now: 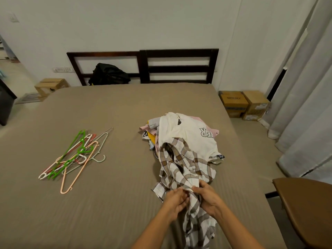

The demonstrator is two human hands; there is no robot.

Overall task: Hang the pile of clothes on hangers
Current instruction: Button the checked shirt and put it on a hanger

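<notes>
- Lower centre of frame: the left hand (175,199) and right hand (209,197) are meeting over one bunched fold of the plaid shirt (181,166). The fingers of both are curling round the cloth and gripping it; neither is spread wide.
- The shirt's near part is trailing down between the forearms toward the bottom edge. Its far part is lying against the front of the pile of clothes (192,133).
- Step in hand, as I judge it: the first garment is being taken off the pile and sorted out, probably in search of the collar. No garment is hanging yet.
- Right of centre: the pile is sitting on the bed (107,209), a cream printed T-shirt (194,141) on top, pink and yellow pieces showing beneath.
- Left of centre, well apart from the pile: the hangers (75,155) are lying in a tangled heap, green, peach, white and grey, hooks interlocking.
- Next move likely calls for freeing one hand, reaching left across the bed, and working a single hanger out of the tangle while the other hand is holding the shirt by its neck.
- Upper centre: a black bag (109,76) is leaning against the headboard (179,69).
</notes>
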